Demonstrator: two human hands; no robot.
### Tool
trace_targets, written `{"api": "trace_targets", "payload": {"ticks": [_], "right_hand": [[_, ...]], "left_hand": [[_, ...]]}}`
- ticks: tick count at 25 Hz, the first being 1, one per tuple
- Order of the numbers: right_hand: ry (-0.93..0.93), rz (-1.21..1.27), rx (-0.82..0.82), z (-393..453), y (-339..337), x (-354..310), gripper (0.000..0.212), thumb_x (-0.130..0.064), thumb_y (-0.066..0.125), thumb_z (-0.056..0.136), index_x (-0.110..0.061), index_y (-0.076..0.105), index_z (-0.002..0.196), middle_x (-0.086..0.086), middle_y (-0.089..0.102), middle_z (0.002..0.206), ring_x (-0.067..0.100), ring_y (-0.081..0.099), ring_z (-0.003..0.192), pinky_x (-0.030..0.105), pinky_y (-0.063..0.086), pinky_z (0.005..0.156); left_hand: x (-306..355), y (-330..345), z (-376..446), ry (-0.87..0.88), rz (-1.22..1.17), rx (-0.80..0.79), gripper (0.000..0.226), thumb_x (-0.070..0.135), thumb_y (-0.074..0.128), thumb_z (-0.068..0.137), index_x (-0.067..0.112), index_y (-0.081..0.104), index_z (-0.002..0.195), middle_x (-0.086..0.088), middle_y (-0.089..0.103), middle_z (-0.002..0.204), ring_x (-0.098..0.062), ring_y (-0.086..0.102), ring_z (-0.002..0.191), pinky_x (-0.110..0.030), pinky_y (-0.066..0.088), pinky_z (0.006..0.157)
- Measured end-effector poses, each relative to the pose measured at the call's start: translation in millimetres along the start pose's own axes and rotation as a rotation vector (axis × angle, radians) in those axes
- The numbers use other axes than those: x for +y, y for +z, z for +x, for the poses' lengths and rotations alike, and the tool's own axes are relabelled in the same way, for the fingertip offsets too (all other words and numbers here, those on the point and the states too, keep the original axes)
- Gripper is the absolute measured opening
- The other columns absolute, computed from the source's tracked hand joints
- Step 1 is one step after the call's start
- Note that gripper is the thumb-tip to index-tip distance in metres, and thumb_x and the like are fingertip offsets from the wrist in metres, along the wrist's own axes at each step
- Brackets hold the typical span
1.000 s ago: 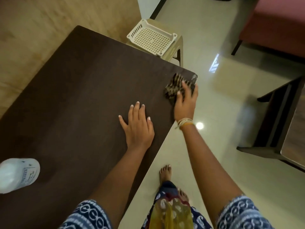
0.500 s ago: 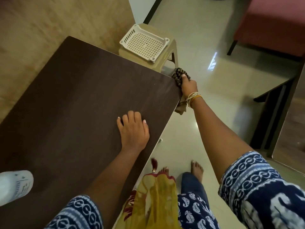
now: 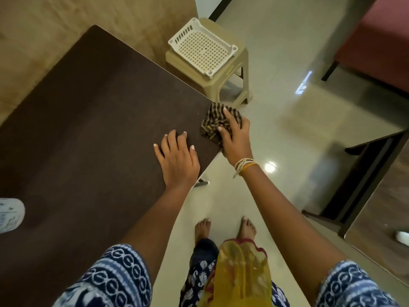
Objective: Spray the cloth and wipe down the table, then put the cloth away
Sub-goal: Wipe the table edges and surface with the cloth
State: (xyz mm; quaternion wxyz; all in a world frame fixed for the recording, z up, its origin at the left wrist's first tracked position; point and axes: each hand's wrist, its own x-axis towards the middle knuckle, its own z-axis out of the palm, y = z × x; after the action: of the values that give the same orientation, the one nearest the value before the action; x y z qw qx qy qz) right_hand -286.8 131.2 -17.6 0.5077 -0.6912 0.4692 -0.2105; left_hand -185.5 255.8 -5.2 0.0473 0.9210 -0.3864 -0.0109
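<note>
At the table (image 3: 88, 129) corner your right hand (image 3: 236, 138) grips the cloth (image 3: 215, 121), partly hiding it; your left hand (image 3: 178, 159) rests flat, and a bottle (image 3: 10, 214) is cut off.

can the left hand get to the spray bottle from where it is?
Probably yes. The left hand lies flat on the table, holding nothing, and only bare tabletop shows between it and the spray bottle at the frame's left edge. It may need a stretch or a lean.

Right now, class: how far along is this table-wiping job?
Done: cannot tell, the spray bottle stands aside. In hand: the right hand grips the cloth at the table corner; the left hand rests flat. Left: putting the cloth away.
</note>
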Motion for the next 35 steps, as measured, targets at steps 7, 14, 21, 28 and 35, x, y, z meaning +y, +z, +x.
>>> {"api": "trace_targets", "payload": {"ticks": [7,14,21,28,35], "right_hand": [[0.184,-0.035,-0.014,61.8,-13.1,1.3,0.038,-0.038,0.043,0.1,-0.005,0.058,0.112,0.018,0.065,0.109,0.036,0.059,0.106,0.035,0.045,0.084],[0.098,-0.27,0.209,51.7,-32.1,-12.3,0.044,-0.046,0.037,0.1,-0.015,0.054,0.127,0.012,0.068,0.11,0.033,0.062,0.1,0.033,0.043,0.074],[-0.614,-0.919,-0.357,16.3,-5.5,-10.1,0.053,-0.059,0.021,0.099,-0.039,0.035,0.146,-0.001,0.025,0.159,0.039,0.012,0.148,0.052,0.014,0.119],[-0.413,-0.861,-0.542,129.9,38.7,-63.9,0.056,-0.063,0.026,0.096,-0.047,0.019,0.149,0.005,0.01,0.163,0.033,0.023,0.145,0.046,0.028,0.113],[-0.391,-0.785,-0.555,91.4,-16.0,-30.0,0.053,-0.06,0.031,0.096,-0.048,0.024,0.147,0.014,0.044,0.132,0.032,0.053,0.112,0.041,0.048,0.09]], "left_hand": [[0.1,3.4,0.3,-0.007,0.008,0.001,0.04,0.033,0.037,0.095,0.016,0.048,0.13,-0.011,0.045,0.142,-0.031,0.04,0.134,-0.057,0.026,0.113],[1.2,-0.8,0.5,-0.035,-0.049,0.001,0.041,0.036,0.038,0.095,0.018,0.046,0.131,-0.007,0.043,0.143,-0.026,0.039,0.134,-0.052,0.025,0.116],[2.5,-1.1,-1.9,-0.188,-0.15,0.015,0.058,0.03,0.039,0.095,0.01,0.029,0.149,-0.006,0.021,0.16,-0.019,0.02,0.148,-0.041,0.016,0.122],[3.2,-1.1,3.5,-0.189,-0.073,-0.037,0.06,0.03,0.035,0.097,0.011,0.022,0.153,-0.004,0.021,0.16,-0.018,0.017,0.149,-0.04,0.015,0.121],[-1.0,-1.8,1.5,-0.179,-0.066,-0.068,0.059,0.031,0.034,0.098,0.012,0.021,0.153,-0.004,0.021,0.161,-0.017,0.016,0.149,-0.041,0.017,0.121]]}}
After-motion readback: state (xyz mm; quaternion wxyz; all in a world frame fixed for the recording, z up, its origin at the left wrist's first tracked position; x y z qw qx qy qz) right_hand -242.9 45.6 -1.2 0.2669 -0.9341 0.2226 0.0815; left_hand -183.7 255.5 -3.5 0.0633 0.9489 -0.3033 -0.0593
